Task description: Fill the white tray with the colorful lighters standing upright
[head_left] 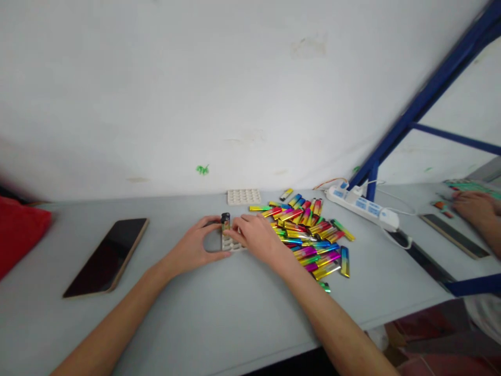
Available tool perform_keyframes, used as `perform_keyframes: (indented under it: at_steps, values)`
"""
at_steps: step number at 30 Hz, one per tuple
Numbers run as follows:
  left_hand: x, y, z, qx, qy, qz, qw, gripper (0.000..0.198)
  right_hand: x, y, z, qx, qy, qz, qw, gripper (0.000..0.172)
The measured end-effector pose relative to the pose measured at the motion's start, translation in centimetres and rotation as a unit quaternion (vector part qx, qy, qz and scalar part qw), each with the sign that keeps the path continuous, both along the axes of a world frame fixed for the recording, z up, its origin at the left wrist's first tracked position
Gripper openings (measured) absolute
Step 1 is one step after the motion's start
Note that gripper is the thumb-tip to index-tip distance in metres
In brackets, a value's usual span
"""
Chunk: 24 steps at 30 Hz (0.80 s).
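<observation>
The left hand [191,244] curls loosely around the white slotted tray [230,243] on the table [219,308]. The right hand [256,235] pinches a lighter [225,221] standing upright in the tray, beside the pile of colourful lighters [309,235].

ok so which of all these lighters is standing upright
The black-capped lighter between the left hand and right hand, standing in the white tray; the pile lies flat.
</observation>
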<state>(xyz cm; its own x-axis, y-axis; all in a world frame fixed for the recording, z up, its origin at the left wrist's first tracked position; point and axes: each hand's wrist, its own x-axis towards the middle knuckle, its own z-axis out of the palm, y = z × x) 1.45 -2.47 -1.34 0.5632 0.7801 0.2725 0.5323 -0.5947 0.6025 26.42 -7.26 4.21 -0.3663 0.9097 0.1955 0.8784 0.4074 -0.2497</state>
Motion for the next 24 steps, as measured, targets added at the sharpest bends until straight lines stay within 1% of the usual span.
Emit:
perform_keyframes:
  at_steps: [1, 3, 6, 7, 8, 9, 11, 13, 15, 17, 19, 20, 21, 22, 23, 24]
  values:
    - [0.0, 0.1, 0.0, 0.0, 0.0, 0.003, 1.0, 0.074, 1.1, -0.2, 0.1, 0.005, 0.021, -0.008, 1.0, 0.038]
    - [-0.1, 0.2, -0.1, -0.002, -0.001, 0.005, 1.0, 0.077, 4.2, -0.7, 0.1, 0.018, 0.058, -0.038, 0.997, 0.029]
    - [0.0, 0.3, -0.3, -0.006, 0.002, 0.007, 1.0, 0.079, 10.1, -1.8, 0.1, 0.046, 0.086, -0.087, 0.991, 0.014]
    - [0.0, 0.4, -0.4, -0.007, 0.005, 0.01, 1.0, 0.079, 12.0, -2.1, 0.1, 0.044, 0.087, -0.093, 0.991, 0.011]
    - [0.0, 0.4, -0.4, -0.008, 0.006, 0.013, 1.0, 0.08, 13.6, -2.5, 0.1, 0.031, 0.084, -0.088, 0.992, 0.011]
    - [0.1, 0.5, -0.5, -0.009, 0.006, 0.015, 1.0, 0.081, 14.9, -2.8, 0.1, 0.016, 0.08, -0.078, 0.994, 0.016]
    - [0.1, 0.5, -0.5, -0.008, 0.005, 0.013, 1.0, 0.082, 16.5, -3.2, 0.0, -0.008, 0.073, -0.062, 0.995, 0.026]
    - [0.1, 0.5, -0.5, -0.005, 0.003, 0.009, 1.0, 0.082, 17.0, -3.2, 0.0, -0.023, 0.065, -0.047, 0.997, 0.031]
    - [0.2, 0.5, -0.4, -0.002, 0.003, 0.007, 1.0, 0.08, 16.7, -2.9, 0.2, -0.027, 0.052, -0.035, 0.998, 0.03]
    - [0.2, 0.5, -0.4, 0.002, 0.006, 0.003, 1.0, 0.079, 16.2, -2.4, 0.6, -0.02, 0.051, -0.035, 0.998, 0.024]
    - [0.2, 0.4, -0.3, 0.006, 0.011, -0.005, 1.0, 0.077, 15.5, -1.9, 1.3, 0.002, 0.085, -0.047, 0.995, 0.015]
    - [0.3, 0.3, -0.2, 0.008, 0.013, -0.008, 1.0, 0.076, 15.1, -1.7, 1.6, 0.015, 0.122, -0.054, 0.991, 0.013]
    - [0.3, 0.3, -0.2, 0.01, 0.014, -0.01, 1.0, 0.076, 14.5, -1.5, 1.9, 0.022, 0.174, -0.06, 0.983, 0.015]
    - [0.3, 0.2, -0.1, 0.012, 0.015, -0.01, 1.0, 0.075, 13.7, -1.2, 2.1, 0.021, 0.239, -0.064, 0.969, 0.02]
    - [0.4, 0.1, 0.0, 0.014, 0.016, -0.009, 1.0, 0.075, 12.8, -1.0, 2.2, 0.01, 0.314, -0.065, 0.947, 0.027]
    - [0.4, 0.0, 0.0, 0.015, 0.018, -0.008, 1.0, 0.075, 11.8, -0.7, 2.2, -0.01, 0.393, -0.063, 0.917, 0.034]
